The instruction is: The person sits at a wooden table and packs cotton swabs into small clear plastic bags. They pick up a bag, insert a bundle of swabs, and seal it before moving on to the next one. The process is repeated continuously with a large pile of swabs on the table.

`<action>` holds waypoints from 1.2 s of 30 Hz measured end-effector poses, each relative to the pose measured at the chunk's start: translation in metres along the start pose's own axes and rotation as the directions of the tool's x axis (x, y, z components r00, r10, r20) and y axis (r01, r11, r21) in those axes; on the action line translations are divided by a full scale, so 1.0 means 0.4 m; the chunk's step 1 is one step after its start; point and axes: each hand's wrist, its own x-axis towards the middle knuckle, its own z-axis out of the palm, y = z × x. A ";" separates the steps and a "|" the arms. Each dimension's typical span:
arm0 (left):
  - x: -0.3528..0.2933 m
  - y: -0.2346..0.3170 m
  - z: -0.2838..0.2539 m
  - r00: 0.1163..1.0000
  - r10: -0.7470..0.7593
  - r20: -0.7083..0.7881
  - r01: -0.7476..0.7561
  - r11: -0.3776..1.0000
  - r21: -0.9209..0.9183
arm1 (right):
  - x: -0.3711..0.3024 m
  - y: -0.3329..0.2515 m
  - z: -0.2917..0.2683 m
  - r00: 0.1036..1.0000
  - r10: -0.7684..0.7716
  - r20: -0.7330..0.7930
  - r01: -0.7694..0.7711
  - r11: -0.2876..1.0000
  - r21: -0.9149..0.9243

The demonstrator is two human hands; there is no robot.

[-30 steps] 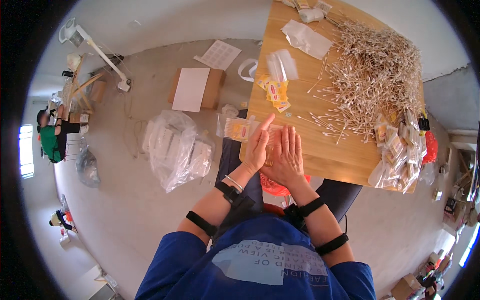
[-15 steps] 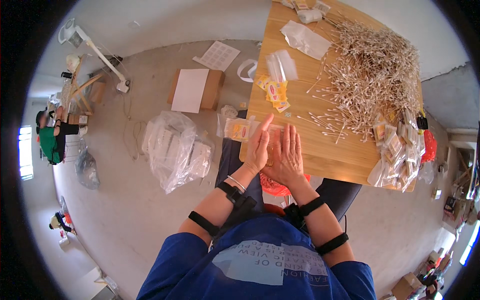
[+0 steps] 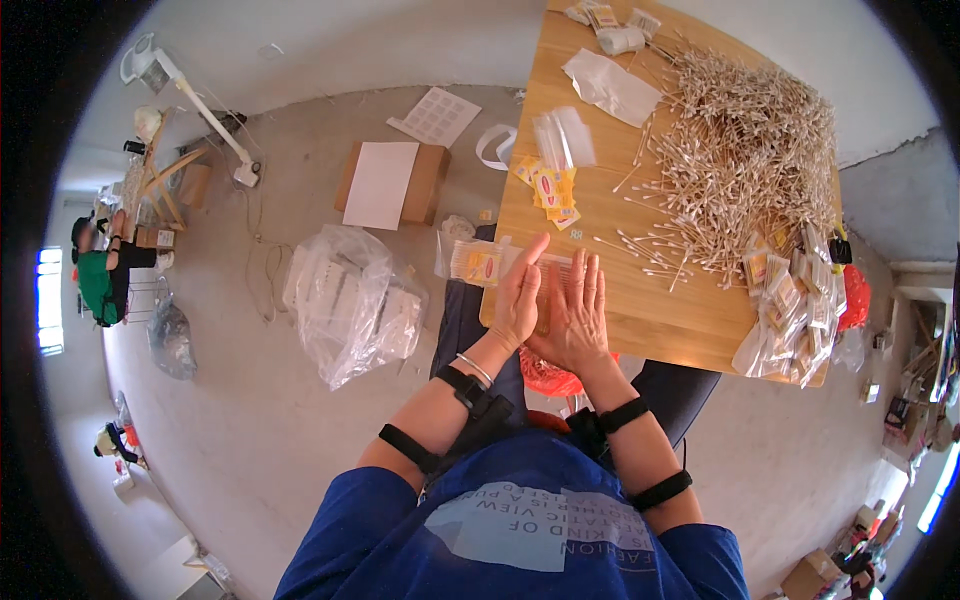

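Observation:
Both of my hands are near the table's front left corner with fingers stretched out. My left hand (image 3: 518, 300) stands on edge, and my right hand (image 3: 574, 322) lies flatter, palm down, its fingers slightly apart. Between and under them shows a small row of cotton swabs (image 3: 552, 268), partly hidden by the fingers; whether it is in a bag I cannot tell. Just left of my left hand, a clear packet with a yellow card (image 3: 477, 264) sticks out past the table edge. Beyond my hands lie several yellow cards (image 3: 553, 188) and clear empty bags (image 3: 564, 138).
A large heap of loose cotton swabs (image 3: 745, 150) covers the right of the wooden table (image 3: 620, 220). Filled packets (image 3: 795, 300) pile at its right corner. On the floor at left are a plastic-wrapped bundle (image 3: 355, 305) and a cardboard box (image 3: 428, 182). A person (image 3: 98, 280) works far left.
My hands stay almost in place; the right fingers have shifted slightly. The view has moved a little.

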 end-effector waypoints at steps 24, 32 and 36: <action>0.007 0.011 -0.016 0.999 -0.018 0.047 0.017 1.000 0.007 | 0.008 -0.001 0.015 0.994 0.009 0.112 -0.002 0.998 -0.068; 0.031 0.045 -0.125 0.996 0.031 -0.082 -0.027 0.998 0.053 | 0.005 -0.010 0.028 0.996 0.031 0.086 -0.027 0.998 -0.057; 0.042 -0.020 -0.245 0.988 0.134 -0.073 -0.066 0.807 0.586 | 0.007 -0.018 0.025 0.995 0.051 0.086 -0.049 0.998 -0.036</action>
